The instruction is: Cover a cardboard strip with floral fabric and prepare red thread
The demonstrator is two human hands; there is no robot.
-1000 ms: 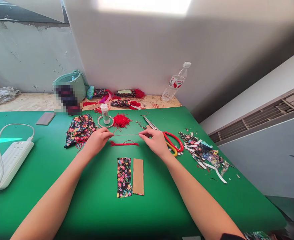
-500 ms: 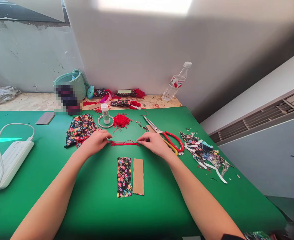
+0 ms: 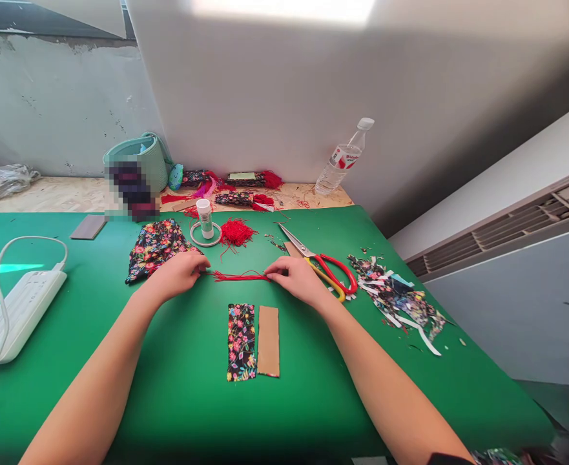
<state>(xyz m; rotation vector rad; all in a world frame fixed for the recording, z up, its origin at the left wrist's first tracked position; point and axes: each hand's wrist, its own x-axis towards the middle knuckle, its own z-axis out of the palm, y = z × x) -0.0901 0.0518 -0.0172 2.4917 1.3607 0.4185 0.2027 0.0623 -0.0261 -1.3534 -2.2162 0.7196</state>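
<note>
The left hand (image 3: pixel 177 274) and the right hand (image 3: pixel 296 278) each pinch one end of a red thread bundle (image 3: pixel 240 277), fingers closed on it. The bundle lies flat on the green desk (image 3: pixel 168 387), stretched between the hands, near the middle of the surface.

Just in front of the bundle, toward the near edge, a floral fabric strip (image 3: pixel 241 341) and a cardboard strip (image 3: pixel 268 341) lie side by side, touching. Behind the right hand lie red-handled scissors (image 3: pixel 323 265); paper scraps (image 3: pixel 400 303) spread toward the right edge. Behind the left hand are floral cloth (image 3: pixel 155 248), a glue bottle (image 3: pixel 205 218) and loose red threads (image 3: pixel 236 232). Nothing obstructs the hands.

One second earlier the hands held a single taut thread above the bundle; they have since lowered onto it.
</note>
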